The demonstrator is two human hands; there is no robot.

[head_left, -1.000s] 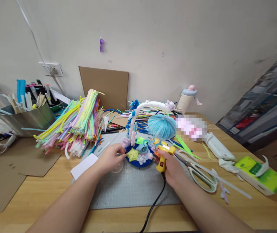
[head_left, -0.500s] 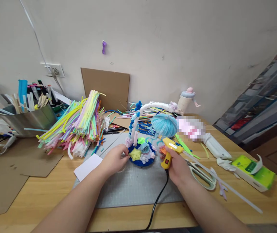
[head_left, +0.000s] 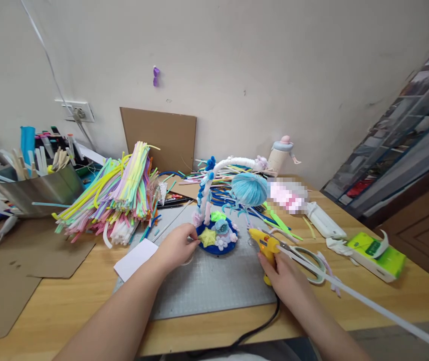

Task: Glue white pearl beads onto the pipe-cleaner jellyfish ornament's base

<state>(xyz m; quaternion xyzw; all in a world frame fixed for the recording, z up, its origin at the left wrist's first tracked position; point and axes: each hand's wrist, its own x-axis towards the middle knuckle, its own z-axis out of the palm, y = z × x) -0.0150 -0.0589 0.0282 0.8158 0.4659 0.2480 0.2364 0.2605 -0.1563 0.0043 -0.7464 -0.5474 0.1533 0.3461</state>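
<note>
A craft piece stands on the grey mat [head_left: 214, 291]: a round blue base [head_left: 219, 250] carries a yellow star [head_left: 209, 237] and small flowers. From its white arch [head_left: 233, 163] hangs a light blue jellyfish [head_left: 250, 189]. At the left edge of the base, my left hand [head_left: 180, 243] pinches with thumb and fingertips; whether it grips the base's rim or something small is hidden. My right hand [head_left: 280, 268] is wrapped round a yellow glue gun [head_left: 267, 243], whose long white glue stick [head_left: 368, 298] juts out to the right. The gun is apart from the base.
Bundled pipe cleaners [head_left: 128, 185] lie at the left beside a metal holder [head_left: 45, 193]. Scissors [head_left: 314, 263] rest behind my right hand. A green tissue pack [head_left: 378, 255] is at the right, a bottle [head_left: 279, 154] near the wall, white paper [head_left: 135, 259] by my left forearm.
My right hand has drawn the glue gun away from the base, to the right and slightly down. The view has shifted a little. My left hand stays at the base's left edge.
</note>
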